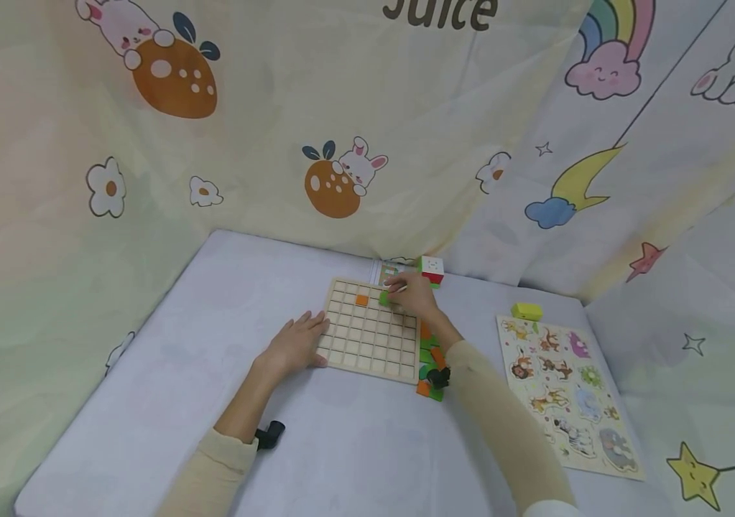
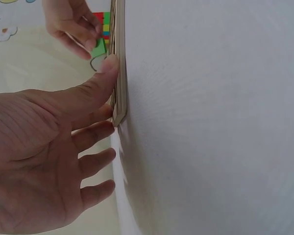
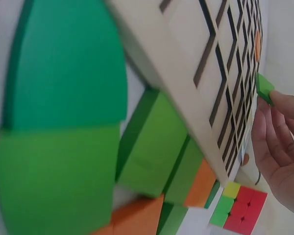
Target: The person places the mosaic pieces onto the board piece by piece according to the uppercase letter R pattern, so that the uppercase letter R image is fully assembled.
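Note:
A square wooden board (image 1: 367,334) divided into a grid of shallow cells lies on the table. One orange square tile (image 1: 362,300) sits in a cell near its far edge. My right hand (image 1: 414,293) pinches a green square tile (image 3: 264,88) between thumb and fingers, tilted over the far right part of the grid. My left hand (image 1: 294,341) rests at the board's left edge, fingers extended, with the thumb (image 2: 95,88) against the rim in the left wrist view. Green and orange tiles (image 1: 432,353) lie along the board's right side, partly hidden by my right forearm.
Behind the board are a printed card (image 1: 388,273) and a colourful puzzle cube (image 1: 432,268). An animal picture board (image 1: 538,388) lies to the right, with a yellow block (image 1: 527,311) at its far edge. Patterned cloth walls (image 1: 264,179) border the table's back and right.

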`<state>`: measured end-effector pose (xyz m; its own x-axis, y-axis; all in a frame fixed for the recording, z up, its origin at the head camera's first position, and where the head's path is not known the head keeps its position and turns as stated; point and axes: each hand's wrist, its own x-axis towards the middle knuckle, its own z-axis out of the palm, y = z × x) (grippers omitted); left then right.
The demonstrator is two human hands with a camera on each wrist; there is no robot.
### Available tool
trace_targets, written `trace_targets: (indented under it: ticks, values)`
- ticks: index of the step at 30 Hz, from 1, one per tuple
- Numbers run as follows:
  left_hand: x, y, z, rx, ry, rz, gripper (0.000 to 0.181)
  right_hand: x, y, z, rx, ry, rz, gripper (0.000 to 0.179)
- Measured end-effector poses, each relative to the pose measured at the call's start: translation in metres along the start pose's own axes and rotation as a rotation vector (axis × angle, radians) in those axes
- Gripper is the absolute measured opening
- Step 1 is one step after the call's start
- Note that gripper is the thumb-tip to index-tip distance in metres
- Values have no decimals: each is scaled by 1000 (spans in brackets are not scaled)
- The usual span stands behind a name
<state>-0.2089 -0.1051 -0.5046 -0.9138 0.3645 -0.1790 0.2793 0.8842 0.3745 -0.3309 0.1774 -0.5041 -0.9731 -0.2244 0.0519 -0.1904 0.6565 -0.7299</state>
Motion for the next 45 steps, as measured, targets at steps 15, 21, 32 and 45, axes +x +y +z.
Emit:
trace_targets:
  ticks: [15,21,32,45]
  values:
    - [-2,2,3,-17,3,11,89,3,-4,18,-33,-36,-25,16]
    - [-1,2,4,-10,-4,6,89,2,-5,19,-48,-25,40,12]
    - [-2,3,-1,-10,2,-3,89,-3,-10,11,-4,-23,29,21]
    - [1,1,1,17,4,2,88,-18,-1,-19,34,39,-8,22]
